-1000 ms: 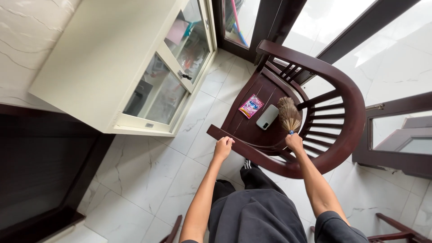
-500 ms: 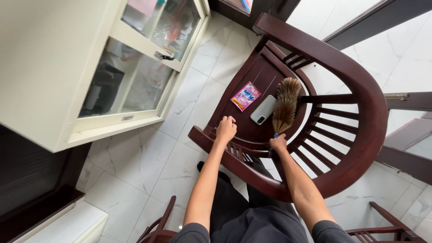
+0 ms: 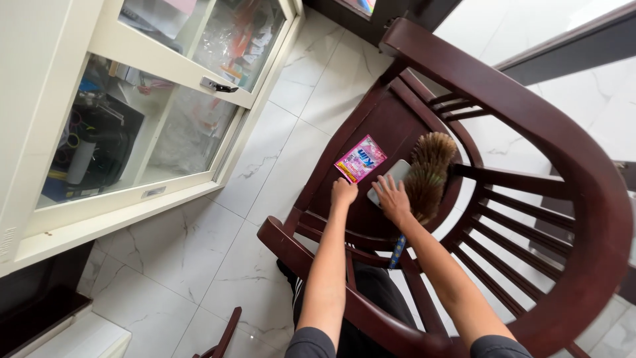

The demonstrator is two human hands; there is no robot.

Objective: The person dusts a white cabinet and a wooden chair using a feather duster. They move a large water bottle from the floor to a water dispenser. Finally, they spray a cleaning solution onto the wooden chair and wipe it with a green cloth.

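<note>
A dark red wooden armchair [image 3: 530, 139] stands below me. On its seat lie a pink sachet [image 3: 361, 158], a grey phone [image 3: 396, 174] and a brown brush head [image 3: 429, 171] whose blue-tipped handle [image 3: 395, 253] points toward me. My left hand [image 3: 343, 193] reaches over the front rail, fingers curled at the sachet's near corner; whether it grips the sachet is hidden. My right hand [image 3: 392, 199] lies with fingers spread on the near end of the phone, right beside the brush.
A cream cabinet [image 3: 40, 126] with glass sliding doors [image 3: 165, 126] stands at the left, full of stored items. White marble floor tiles [image 3: 199, 252] run between cabinet and chair. My dark trousers [image 3: 371, 298] show under the chair's front rail.
My right hand has let go of the brush, which now lies on the seat, and moved onto the phone. My left hand left the front rail and reached to the sachet. My head moved closer.
</note>
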